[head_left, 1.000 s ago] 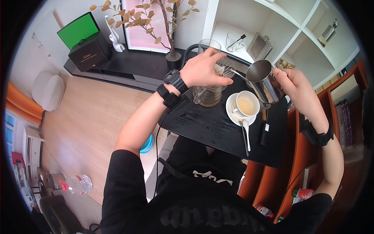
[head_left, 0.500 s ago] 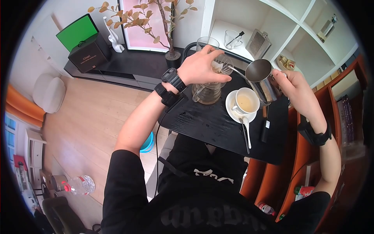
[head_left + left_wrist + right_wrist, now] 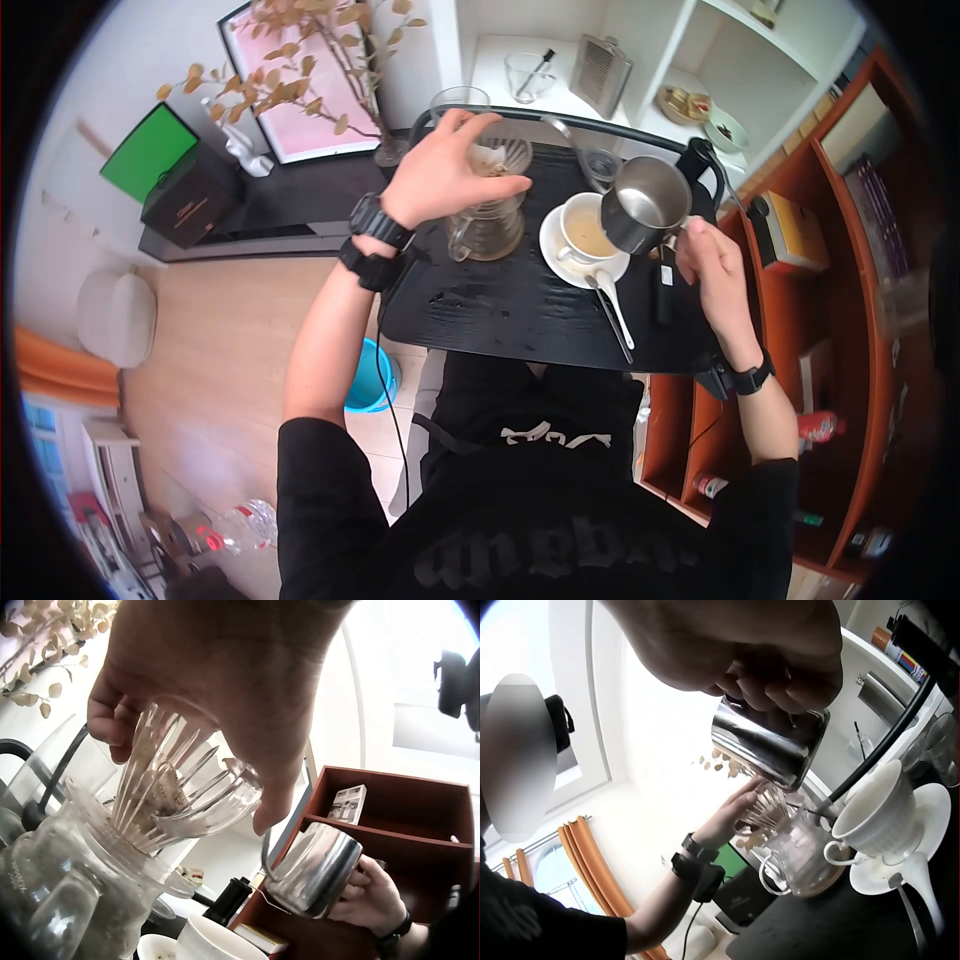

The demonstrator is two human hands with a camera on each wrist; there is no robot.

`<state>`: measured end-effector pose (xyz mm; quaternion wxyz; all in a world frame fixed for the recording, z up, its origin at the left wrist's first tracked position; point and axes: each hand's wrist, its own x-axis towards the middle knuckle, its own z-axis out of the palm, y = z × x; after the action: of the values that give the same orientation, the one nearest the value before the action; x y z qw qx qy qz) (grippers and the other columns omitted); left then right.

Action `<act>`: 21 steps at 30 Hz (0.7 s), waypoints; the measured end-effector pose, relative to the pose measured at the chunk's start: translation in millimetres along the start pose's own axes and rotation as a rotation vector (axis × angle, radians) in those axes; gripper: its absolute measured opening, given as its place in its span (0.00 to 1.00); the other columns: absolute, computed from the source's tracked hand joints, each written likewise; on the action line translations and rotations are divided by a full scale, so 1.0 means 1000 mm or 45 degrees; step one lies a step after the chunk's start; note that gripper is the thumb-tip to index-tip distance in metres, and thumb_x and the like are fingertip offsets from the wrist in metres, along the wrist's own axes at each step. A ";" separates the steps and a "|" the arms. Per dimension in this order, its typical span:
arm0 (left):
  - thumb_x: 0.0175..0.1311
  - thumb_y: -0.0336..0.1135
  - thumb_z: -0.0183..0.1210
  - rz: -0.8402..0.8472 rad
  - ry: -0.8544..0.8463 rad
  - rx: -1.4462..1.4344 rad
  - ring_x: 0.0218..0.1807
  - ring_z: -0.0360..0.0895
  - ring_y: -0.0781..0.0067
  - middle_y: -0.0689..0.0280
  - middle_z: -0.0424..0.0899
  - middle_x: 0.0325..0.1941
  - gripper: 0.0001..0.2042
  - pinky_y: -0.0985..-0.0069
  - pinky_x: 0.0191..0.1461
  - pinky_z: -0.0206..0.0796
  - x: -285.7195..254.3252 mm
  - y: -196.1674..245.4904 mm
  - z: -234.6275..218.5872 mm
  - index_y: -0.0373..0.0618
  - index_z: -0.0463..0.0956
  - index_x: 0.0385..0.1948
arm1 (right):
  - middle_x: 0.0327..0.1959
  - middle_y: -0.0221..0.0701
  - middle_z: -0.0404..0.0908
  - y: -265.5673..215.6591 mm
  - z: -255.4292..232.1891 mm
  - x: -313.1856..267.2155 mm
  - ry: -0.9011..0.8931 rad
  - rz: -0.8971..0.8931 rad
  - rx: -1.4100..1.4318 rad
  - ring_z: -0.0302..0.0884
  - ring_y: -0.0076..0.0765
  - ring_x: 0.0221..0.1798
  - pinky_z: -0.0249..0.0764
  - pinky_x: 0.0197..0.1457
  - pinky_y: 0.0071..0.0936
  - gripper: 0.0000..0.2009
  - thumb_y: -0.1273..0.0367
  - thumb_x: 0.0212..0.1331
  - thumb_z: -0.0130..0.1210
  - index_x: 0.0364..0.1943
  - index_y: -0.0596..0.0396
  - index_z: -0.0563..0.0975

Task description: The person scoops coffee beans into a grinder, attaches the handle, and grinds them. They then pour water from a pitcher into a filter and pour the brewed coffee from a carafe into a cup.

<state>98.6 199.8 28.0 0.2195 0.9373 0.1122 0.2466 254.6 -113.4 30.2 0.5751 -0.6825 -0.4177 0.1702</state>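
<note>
My left hand (image 3: 450, 170) grips the rim of a ribbed glass coffee dripper (image 3: 225, 806), thumb on one side and fingers on the other. Inside the dripper lies a paper filter with brown grounds (image 3: 166, 793). Beneath the dripper stands a glass carafe (image 3: 490, 235). My right hand (image 3: 712, 265) holds a steel gooseneck pitcher (image 3: 645, 205) by its handle. The pitcher's thin spout (image 3: 562, 132) points toward the far side of the table, right of the dripper. In the head view the pitcher overlaps the rim of a white cup (image 3: 585, 235) holding pale brown liquid.
The cup stands on a white saucer (image 3: 549, 245) with a white spoon (image 3: 615, 305) and a metal teaspoon (image 3: 608, 325). A black-handled tool (image 3: 663, 295) lies right on the black table (image 3: 470, 330). Behind are a clear glass (image 3: 460, 98) and a white shelf (image 3: 490, 60).
The head view has turned to the right. My right hand has drawn the pitcher nearer me, and its spout has swung from the dripper's edge away from it. My left hand stays at the dripper.
</note>
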 end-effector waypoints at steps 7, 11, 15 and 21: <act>0.46 0.62 0.69 -0.037 -0.011 -0.020 0.57 0.78 0.52 0.54 0.72 0.61 0.43 0.64 0.59 0.72 0.001 0.005 0.000 0.43 0.71 0.62 | 0.18 0.19 0.53 0.041 -0.051 -0.065 0.524 0.109 0.218 0.50 0.17 0.21 0.52 0.25 0.20 0.23 0.57 0.77 0.42 0.20 0.47 0.59; 0.50 0.52 0.70 -0.047 -0.070 -0.012 0.59 0.75 0.59 0.59 0.72 0.59 0.38 0.68 0.61 0.68 0.002 0.012 -0.003 0.44 0.70 0.63 | 0.18 0.19 0.54 0.084 -0.055 -0.101 0.710 0.253 0.169 0.50 0.16 0.20 0.52 0.24 0.19 0.24 0.57 0.77 0.42 0.18 0.46 0.59; 0.46 0.57 0.71 -0.042 -0.060 -0.063 0.56 0.78 0.55 0.55 0.73 0.60 0.42 0.65 0.58 0.72 0.003 0.008 0.000 0.41 0.70 0.63 | 0.18 0.19 0.53 0.105 -0.051 -0.122 0.769 0.395 0.138 0.49 0.17 0.20 0.52 0.24 0.19 0.24 0.54 0.77 0.42 0.20 0.45 0.57; 0.48 0.59 0.69 -0.016 -0.074 -0.005 0.58 0.77 0.52 0.54 0.72 0.61 0.43 0.64 0.59 0.71 0.004 0.010 -0.004 0.41 0.69 0.64 | 0.17 0.19 0.55 0.126 -0.049 -0.132 0.710 0.409 0.113 0.53 0.17 0.19 0.53 0.23 0.19 0.23 0.55 0.77 0.42 0.20 0.46 0.61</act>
<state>100.9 193.5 37.1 0.2261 0.9429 0.1111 0.2179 258.2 -245.0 -105.5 0.6624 -0.7342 -0.1230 0.0835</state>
